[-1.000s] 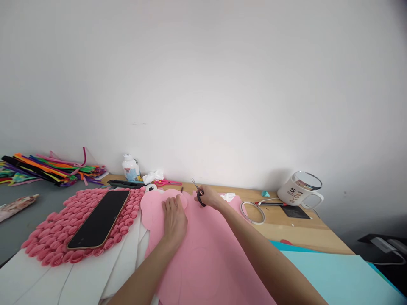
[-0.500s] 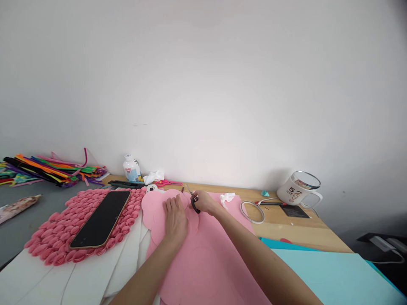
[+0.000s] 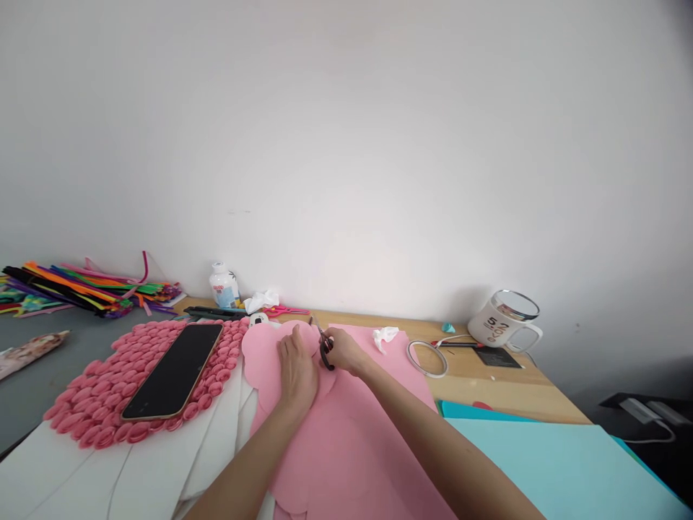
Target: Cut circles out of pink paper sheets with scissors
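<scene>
Large sheets of pink paper [image 3: 351, 433] lie in front of me, with a scalloped, cloud-like edge on the left and circle outlines on them. My left hand [image 3: 297, 372] rests on the pink paper, its fingers stretched out along the surface. Just to its right, my right hand [image 3: 346, 350] grips a small pair of scissors [image 3: 326, 349] with dark handles. The blades point away from me and to the left, at the paper's far edge by the scalloped part. Exactly how the blades meet the paper is too small to tell.
On the left, a phone [image 3: 173, 372] lies on rows of pink paper rolls [image 3: 97, 390]. Pipe cleaners [image 3: 81, 285], a white bottle [image 3: 224, 285] and pink scissors [image 3: 286, 310] sit farther back. Right are crumpled tissue [image 3: 385, 336], a white ring [image 3: 427, 359], a mug [image 3: 503, 319] and blue paper [image 3: 546, 462].
My right hand and the scissors have shifted slightly left, closer to my left hand. My left hand stays on the paper, its fingers slightly closer together.
</scene>
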`<state>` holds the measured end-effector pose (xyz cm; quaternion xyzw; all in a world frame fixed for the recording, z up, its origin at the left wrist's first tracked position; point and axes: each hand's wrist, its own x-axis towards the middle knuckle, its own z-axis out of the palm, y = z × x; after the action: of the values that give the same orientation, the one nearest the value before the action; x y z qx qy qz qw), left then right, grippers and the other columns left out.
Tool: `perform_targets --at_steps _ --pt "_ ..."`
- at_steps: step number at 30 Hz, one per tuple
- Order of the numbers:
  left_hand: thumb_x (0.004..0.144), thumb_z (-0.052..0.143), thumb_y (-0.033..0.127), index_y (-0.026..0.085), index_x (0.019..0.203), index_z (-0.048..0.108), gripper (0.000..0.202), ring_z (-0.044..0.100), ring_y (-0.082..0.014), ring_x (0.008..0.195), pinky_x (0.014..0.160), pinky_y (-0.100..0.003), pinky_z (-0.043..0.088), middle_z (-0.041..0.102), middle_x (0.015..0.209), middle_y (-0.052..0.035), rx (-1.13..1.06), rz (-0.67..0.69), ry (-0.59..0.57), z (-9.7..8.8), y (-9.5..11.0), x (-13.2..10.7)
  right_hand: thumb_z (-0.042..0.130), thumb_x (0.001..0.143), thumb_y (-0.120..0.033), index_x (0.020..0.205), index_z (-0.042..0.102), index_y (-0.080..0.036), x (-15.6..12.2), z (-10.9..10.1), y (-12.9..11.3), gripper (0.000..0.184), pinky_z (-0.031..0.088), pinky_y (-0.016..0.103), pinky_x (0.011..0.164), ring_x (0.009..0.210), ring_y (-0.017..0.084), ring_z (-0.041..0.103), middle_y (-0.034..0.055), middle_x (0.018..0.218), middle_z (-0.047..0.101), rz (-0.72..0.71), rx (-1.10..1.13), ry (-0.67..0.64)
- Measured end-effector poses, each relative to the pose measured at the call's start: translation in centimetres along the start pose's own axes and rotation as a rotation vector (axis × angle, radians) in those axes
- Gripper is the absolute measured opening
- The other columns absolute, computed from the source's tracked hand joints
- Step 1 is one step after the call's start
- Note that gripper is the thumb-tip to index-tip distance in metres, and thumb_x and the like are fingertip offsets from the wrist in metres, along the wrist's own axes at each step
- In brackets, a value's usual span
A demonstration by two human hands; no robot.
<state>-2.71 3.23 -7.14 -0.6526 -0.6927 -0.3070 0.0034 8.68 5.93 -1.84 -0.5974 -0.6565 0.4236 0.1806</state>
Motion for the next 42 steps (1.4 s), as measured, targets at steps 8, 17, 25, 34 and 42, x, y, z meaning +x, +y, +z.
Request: perform_targets --at_steps 8,17,25,34,42 --pt "0.064 0.03 -0.013 0.01 0.106 0.05 0.053 0.049 -0.0264 0.1 0.084 -0.043 0.043 0.051 0.099 -0.0139 -0.1 0.076 0.047 -0.7 0.1 0.2 0.068 0.074 -0.018 0.1 0.053 -0.013 0.1 -8.2 0.9 0.03 0.047 0.024 0.05 0.053 0.012 0.057 -0.0031 0.061 0.057 -0.123 0.289 0.299" --pt "0.076 0.037 -0.001 0.02 0.099 0.056 0.036 0.057 -0.0197 0.096 0.081 -0.034 0.051 0.061 0.1 -0.0053 -0.255 0.68 -0.299 -1.1 1.9 -1.4 0.065 0.073 -0.015 0.091 0.054 -0.019 2.0 -1.0 -4.0 0.022 0.046 0.023 0.052 0.058 0.013 0.057 -0.0053 0.061 0.056 -0.295 0.214 0.288" --pt "0.085 0.036 0.01 0.015 0.117 0.046 0.033 0.051 -0.0267 0.105 0.09 -0.048 0.044 0.053 0.112 -0.0139 -0.168 0.66 -0.354 -0.2 1.1 -1.3 0.054 0.09 -0.027 0.115 0.054 -0.015 2.5 -2.9 2.5 0.028 0.052 0.04 0.079 0.095 0.021 0.06 0.0083 0.114 0.058 -0.133 -0.181 0.332" --pt "0.089 0.032 0.012 0.012 0.102 0.053 0.025 0.052 -0.0247 0.105 0.095 -0.045 0.041 0.053 0.111 -0.0148 -0.064 0.659 -0.396 -0.2 1.2 -1.4 0.054 0.09 -0.027 0.115 0.054 -0.016 -0.3 -9.6 10.3 0.028 0.051 0.04 0.079 0.095 0.021 0.06 0.0082 0.114 0.057 0.02 -0.372 0.485" --pt "0.082 0.034 0.003 0.013 0.114 0.051 0.038 0.041 -0.0271 0.126 0.103 -0.048 0.036 0.051 0.13 -0.0148 -0.011 0.666 -0.391 0.6 0.6 -1.2 0.051 0.063 0.009 0.089 0.059 -0.018 -3.7 -9.7 13.9 0.038 0.032 0.025 0.06 0.086 0.023 0.057 0.0064 0.088 0.065 -0.133 -0.383 0.438"
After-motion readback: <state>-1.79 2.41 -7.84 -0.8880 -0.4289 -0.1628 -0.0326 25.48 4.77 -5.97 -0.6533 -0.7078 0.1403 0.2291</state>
